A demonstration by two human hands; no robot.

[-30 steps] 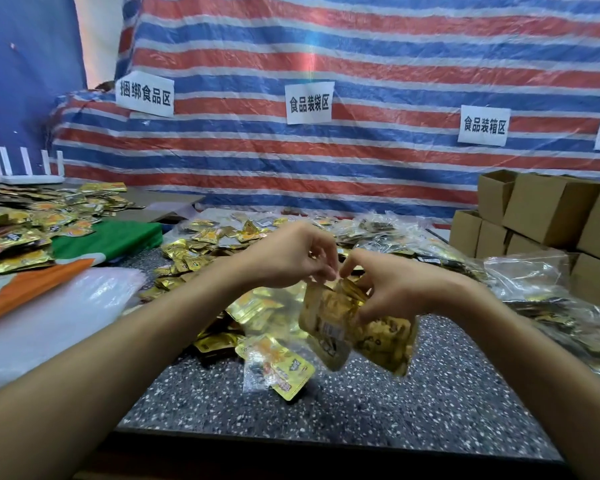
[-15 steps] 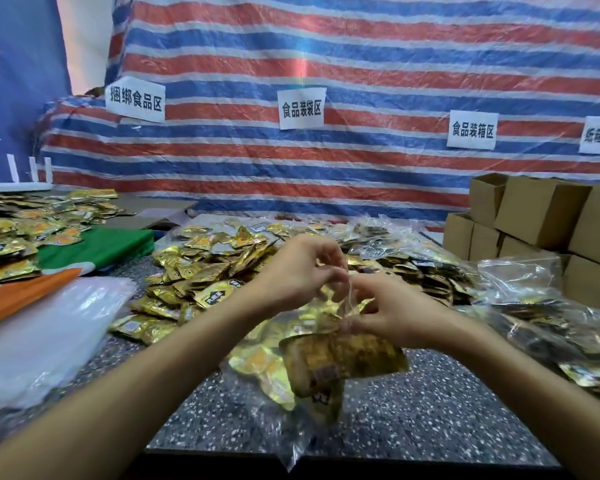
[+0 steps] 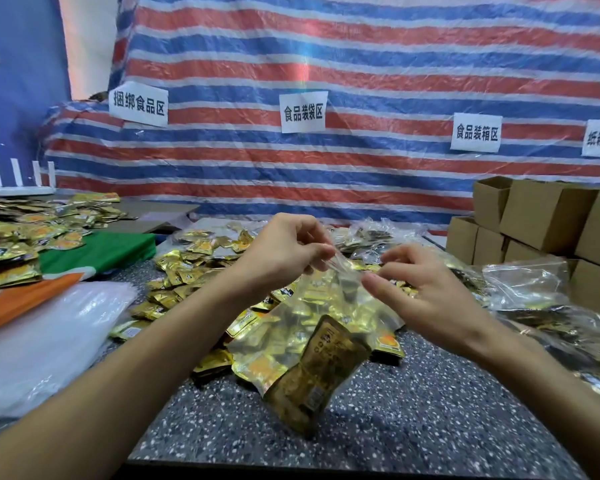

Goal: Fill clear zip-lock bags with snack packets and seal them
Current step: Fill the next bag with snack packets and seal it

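Observation:
A clear zip-lock bag (image 3: 321, 317) hangs over the speckled table (image 3: 413, 427), with gold snack packets (image 3: 312, 379) sunk to its bottom. My left hand (image 3: 284, 252) pinches the bag's top edge at the left end. My right hand (image 3: 420, 289) pinches the same top strip further right, thumb and fingers curled on the plastic. Behind the bag lies a heap of loose gold packets (image 3: 194, 271).
Filled clear bags (image 3: 548, 306) pile up at the right, with cardboard boxes (image 3: 541, 220) behind them. A stack of clear bags (image 3: 45, 337) lies at the left, beside a green and orange cloth (image 3: 97, 252) and more packets (image 3: 21, 230). A striped tarp (image 3: 326, 64) forms the backdrop.
Both hands have moved apart along the bag's top edge. The packets have dropped to the bag's bottom, and the bag now hangs lower and more stretched out.

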